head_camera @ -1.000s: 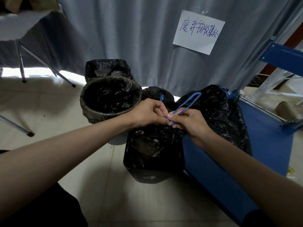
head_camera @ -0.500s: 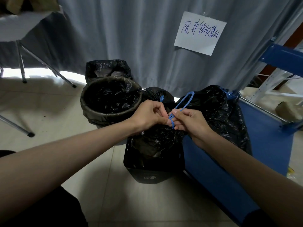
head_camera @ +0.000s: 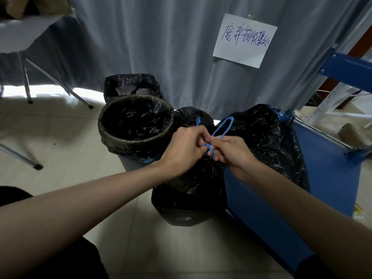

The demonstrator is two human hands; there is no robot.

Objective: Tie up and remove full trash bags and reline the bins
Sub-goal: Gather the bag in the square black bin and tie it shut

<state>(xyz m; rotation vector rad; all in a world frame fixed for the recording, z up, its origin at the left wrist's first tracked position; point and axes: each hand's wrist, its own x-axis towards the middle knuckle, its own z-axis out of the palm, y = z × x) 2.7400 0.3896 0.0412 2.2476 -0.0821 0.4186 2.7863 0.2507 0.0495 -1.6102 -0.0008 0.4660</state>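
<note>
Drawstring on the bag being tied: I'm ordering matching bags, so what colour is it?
Blue. The drawstring shows best in the head view, looped above both hands.

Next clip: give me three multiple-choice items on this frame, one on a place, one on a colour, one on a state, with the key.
1. Where does the round lined bin stand relative to the hands?
A. on their left
B. on their right
C. directly beneath them

2. What colour is the drawstring?
A. red
B. blue
C. white

3. What are the left hand and right hand doing?
A. hanging idle
B. pinching the drawstring
C. lifting the bin

Key: 1 A, it sits left of both hands; 2 B, the loop is blue; 3 B, the fingers of both meet on the cord above the black bag.
</note>
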